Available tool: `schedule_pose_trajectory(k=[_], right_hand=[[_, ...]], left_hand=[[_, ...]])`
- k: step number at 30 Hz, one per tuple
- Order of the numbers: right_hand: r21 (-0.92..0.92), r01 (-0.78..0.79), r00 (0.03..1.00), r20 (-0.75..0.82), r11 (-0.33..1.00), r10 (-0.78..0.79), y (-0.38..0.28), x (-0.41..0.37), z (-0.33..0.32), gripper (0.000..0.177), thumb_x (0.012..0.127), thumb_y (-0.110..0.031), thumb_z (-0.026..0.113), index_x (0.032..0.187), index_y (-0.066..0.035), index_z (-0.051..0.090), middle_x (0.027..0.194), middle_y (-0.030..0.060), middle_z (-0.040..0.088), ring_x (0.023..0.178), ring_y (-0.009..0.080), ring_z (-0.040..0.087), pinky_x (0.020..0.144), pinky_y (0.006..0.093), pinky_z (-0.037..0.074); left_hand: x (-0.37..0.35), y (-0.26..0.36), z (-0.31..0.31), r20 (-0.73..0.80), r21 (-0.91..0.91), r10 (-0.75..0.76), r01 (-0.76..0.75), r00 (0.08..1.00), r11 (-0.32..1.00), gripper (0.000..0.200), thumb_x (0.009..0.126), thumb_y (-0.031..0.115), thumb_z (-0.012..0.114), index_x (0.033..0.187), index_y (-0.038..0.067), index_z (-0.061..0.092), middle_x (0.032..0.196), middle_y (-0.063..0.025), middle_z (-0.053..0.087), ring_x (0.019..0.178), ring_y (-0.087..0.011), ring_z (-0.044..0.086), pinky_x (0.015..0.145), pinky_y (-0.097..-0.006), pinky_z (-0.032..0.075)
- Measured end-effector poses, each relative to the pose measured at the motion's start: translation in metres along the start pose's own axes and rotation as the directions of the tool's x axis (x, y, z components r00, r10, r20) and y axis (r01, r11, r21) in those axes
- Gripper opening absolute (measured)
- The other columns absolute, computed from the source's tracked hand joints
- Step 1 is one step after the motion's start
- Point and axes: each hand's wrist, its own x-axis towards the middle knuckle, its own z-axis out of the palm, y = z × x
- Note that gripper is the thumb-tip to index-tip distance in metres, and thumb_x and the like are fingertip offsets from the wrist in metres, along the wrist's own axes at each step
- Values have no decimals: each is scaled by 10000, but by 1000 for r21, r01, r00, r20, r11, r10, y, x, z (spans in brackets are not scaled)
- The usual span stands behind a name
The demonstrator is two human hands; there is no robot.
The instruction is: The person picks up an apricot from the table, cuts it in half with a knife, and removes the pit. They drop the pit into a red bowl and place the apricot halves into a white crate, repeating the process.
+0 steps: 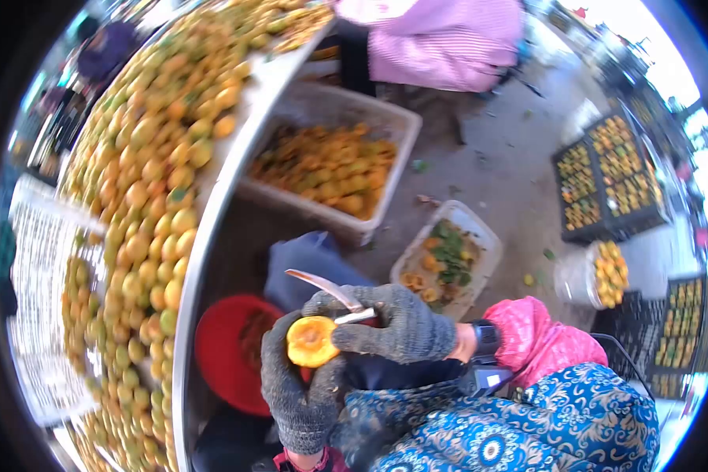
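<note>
My left hand (pixel 297 405), in a grey knitted glove, is closed around a persimmon (pixel 311 343). The fruit's orange-yellow top faces up between thumb and fingers. My right hand (pixel 405 321), also gloved, grips a small peeler (pixel 355 316) whose metal part shows against the fruit's upper right. A thin strip of peel (pixel 322 286) sticks out up and left from the peeler. Most of the peeler's handle is hidden in my right fingers. Below and left of my hands stands a red basin (pixel 232 354) with peelings inside.
A metal-edged table (pixel 248 130) heaped with persimmons (pixel 145 197) runs along the left. Beyond my hands sit a crate of orange fruit or peelings (pixel 407 130) and a tub with leaves (pixel 486 244). A bucket (pixel 576 277) and black crates (pixel 606 228) stand right. A person in pink (pixel 448 43) is ahead.
</note>
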Motion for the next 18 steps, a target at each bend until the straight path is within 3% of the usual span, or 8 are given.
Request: schedule_pose_trajectory(k=[3, 5, 7, 9, 11, 14, 15, 18], right_hand=[[85, -27, 983, -177, 996, 42, 1, -29, -30, 374, 909, -206, 649, 1235, -35, 583, 1017, -3, 649, 901, 44, 555, 780, 215, 481], [326, -57, 938, -307, 944, 163, 5, -45, -40, 370, 913, -229, 640, 1236, -55, 588, 1005, -8, 648, 842, 22, 561, 699, 181, 472], [248, -20, 912, -393, 969, 119, 19, -57, -54, 375, 917, -262, 632, 1235, -67, 591, 959, 3, 655, 803, 20, 565, 660, 168, 455], [306, -119, 870, -427, 945, 248, 24, -71, -72, 375, 920, -283, 624, 1226, -69, 598, 910, 4, 663, 766, 15, 563, 631, 149, 432], [335, -96, 864, -440, 937, 246, 34, -81, -87, 375, 910, -281, 634, 1210, -58, 605, 846, 1, 666, 741, 50, 592, 623, 194, 466], [-171, -37, 893, -449, 985, -44, 45, -101, -118, 332, 852, -201, 668, 1151, -61, 626, 796, 69, 663, 734, 176, 655, 645, 319, 518], [-157, -33, 887, -460, 987, -43, 49, -108, -127, 332, 852, -201, 668, 1151, -61, 626, 796, 69, 663, 734, 176, 655, 645, 319, 518], [-686, 55, 900, -280, 725, -334, 71, -124, -147, 340, 774, -196, 692, 1090, -85, 638, 813, 139, 643, 671, 335, 636, 570, 383, 501]], left_hand=[[5, 1, 52, 2, 40, 147, -147, 989, 988, 485, 833, 131, 655, 1258, -37, 493, 1173, -142, 602, 1065, -235, 597, 940, -327, 462], [3, 8, 83, -41, -131, 141, -145, 989, 981, 492, 851, 133, 652, 1279, -37, 477, 1165, -146, 601, 1082, -243, 588, 949, -330, 456], [6, 4, 105, 73, -185, 82, -67, 994, 981, 528, 791, 52, 714, 1262, -26, 487, 1139, -133, 610, 1050, -226, 595, 926, -323, 470], [21, 9, 117, 246, 53, 18, -31, 969, 998, 542, 755, 48, 749, 1235, -3, 503, 1140, -121, 613, 1024, -199, 600, 896, -312, 482], [24, 1, 131, 261, 77, 22, -43, 965, 996, 510, 746, 58, 757, 1199, 13, 528, 1091, -110, 634, 981, -184, 613, 864, -305, 491], [30, -4, 143, 395, -7, 51, -53, 917, 999, 390, 788, 110, 721, 1130, 2, 570, 962, -87, 667, 872, -172, 628, 803, -293, 502], [33, -8, 146, 409, 3, 49, -55, 911, 998, 390, 788, 110, 721, 1130, 2, 570, 962, -87, 667, 872, -172, 628, 803, -293, 502], [34, -12, 157, 567, 28, -140, 151, 812, 988, 424, 793, 87, 731, 1160, -16, 545, 1039, -111, 659, 924, -168, 631, 837, -292, 500]])
